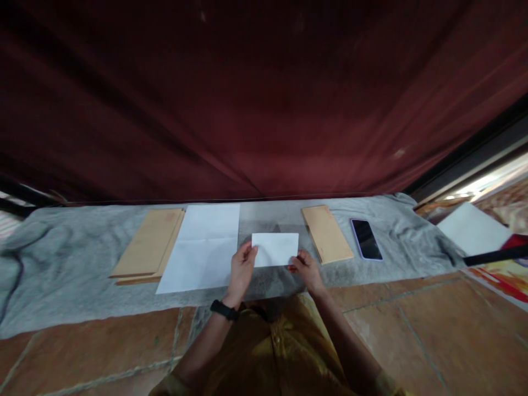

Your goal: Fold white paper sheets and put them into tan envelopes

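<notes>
Paper [275,249] | white, oblong, straight-edged | left fingers [246,252] pinch left edge; right fingers [304,259] pinch right end

Left hand [242,267], right hand [306,268]: fingers behind white paper [274,248] hidden. Print [170,216] on brown envelopes [145,247] too small to read. Curtain [264,110] cut by top edge.

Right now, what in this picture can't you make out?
All in the head view:
- Small white paper, underside: faces away.
- Left hand, some fingers' ends: behind that paper.
- Left brown envelopes, print: too small, blurred.
- Red-and-yellow sheet, far part: cut off by right edge.
</notes>
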`<state>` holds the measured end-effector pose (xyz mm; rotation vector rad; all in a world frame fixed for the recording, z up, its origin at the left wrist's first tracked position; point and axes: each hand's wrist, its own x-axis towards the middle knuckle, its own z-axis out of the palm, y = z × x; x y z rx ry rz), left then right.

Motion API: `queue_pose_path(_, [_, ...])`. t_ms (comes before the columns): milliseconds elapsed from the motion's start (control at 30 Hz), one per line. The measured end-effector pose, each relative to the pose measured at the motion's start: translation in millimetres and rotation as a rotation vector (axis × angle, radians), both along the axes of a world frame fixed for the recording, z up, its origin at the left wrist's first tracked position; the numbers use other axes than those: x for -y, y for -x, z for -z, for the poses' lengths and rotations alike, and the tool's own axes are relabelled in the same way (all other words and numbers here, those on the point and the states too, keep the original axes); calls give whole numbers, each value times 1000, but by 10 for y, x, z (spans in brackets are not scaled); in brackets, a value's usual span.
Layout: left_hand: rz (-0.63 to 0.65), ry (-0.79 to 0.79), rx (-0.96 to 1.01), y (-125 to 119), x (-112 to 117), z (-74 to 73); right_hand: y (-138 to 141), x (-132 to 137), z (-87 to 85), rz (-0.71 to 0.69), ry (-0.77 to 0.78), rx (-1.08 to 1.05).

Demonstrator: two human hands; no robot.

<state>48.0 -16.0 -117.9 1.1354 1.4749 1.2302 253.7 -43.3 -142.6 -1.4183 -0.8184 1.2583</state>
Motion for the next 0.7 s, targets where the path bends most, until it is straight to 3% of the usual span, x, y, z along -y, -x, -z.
queue_pose_path(200, [-45,-6,13,-36,-152,26,-46,-24,-85,-116,-1,-11])
queue_pose_path(333, [-22,-42,-55,-6,-167,20,-129,-118,-71,-68,6,-7])
queue_pose_path(500, [68,-248,-482,67,93,90,-199,-230,33,-27,4,136])
queue_pose_path(700, [371,-462,-974,-84,476,246,-217,-148,128,-88,-36,658])
